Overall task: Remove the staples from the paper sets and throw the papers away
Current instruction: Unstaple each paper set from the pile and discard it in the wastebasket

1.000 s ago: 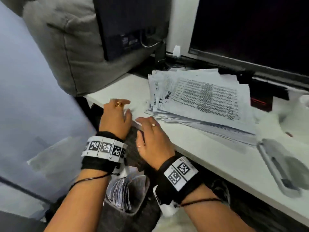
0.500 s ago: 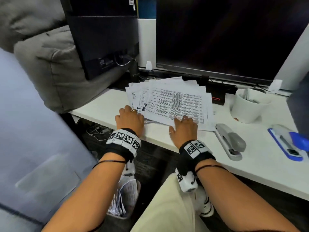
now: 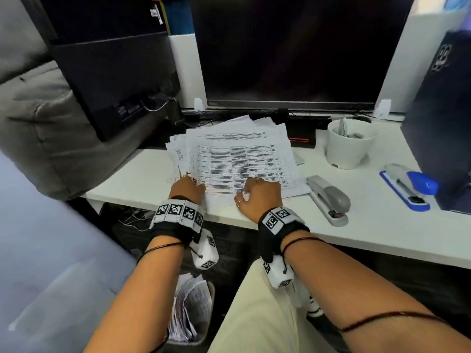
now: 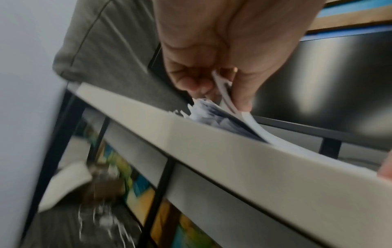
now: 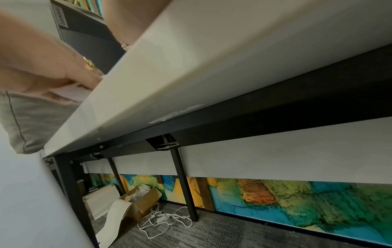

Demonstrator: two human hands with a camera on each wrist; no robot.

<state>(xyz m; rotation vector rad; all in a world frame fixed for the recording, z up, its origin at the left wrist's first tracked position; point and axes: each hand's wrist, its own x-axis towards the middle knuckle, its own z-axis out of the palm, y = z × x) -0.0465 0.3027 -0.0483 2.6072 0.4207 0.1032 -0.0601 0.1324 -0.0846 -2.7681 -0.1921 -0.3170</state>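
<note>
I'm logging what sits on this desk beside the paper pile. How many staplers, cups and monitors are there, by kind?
Staplers: 2, a grey stapler and a blue and white stapler
Cups: 1, the white cup
Monitors: 2, the front monitor and the left monitor seen from behind
Total: 5

- The paper sets (image 3: pixel 239 159) lie as a loose, fanned pile of white printed sheets near the front edge of the table (image 3: pixel 132 179), toward its left end.
- The top sheet shows a printed chart with dark lines of text.
- The front left corner of the pile (image 4: pixel 224 94) is lifted from the table and bent upward.
- No staple can be made out.
- More white papers (image 3: pixel 191 309) stand crumpled in a bin on the floor, under the table's front edge.
</note>
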